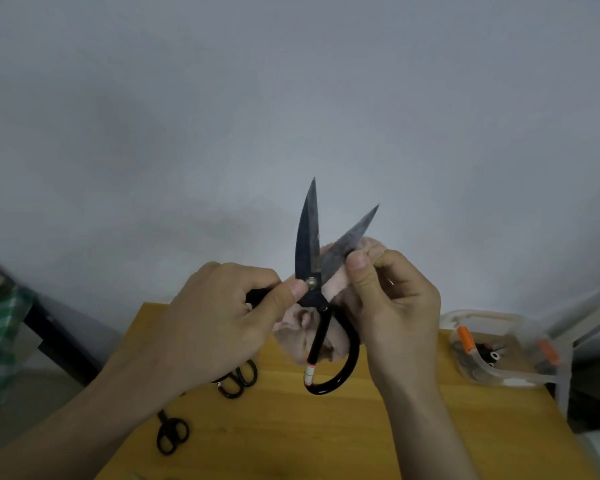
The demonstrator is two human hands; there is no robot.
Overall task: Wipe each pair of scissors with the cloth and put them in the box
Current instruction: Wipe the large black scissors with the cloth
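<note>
Yellow wood forms the worktop (pixel 413 427). At its right edge sits a clear plastic box (pixel 506 351) with orange clips, dark items inside. Above the worktop's far edge, the left hand (pixel 222 320) grips one handle of large black scissors (pixel 317 285), thumb by the pivot, blades spread and pointing up. The right hand (pixel 392 306) pinches a pink cloth (pixel 312 337) around the right blade. Two small black scissors (pixel 239 377) (pixel 170 434) lie near the left edge.
</note>
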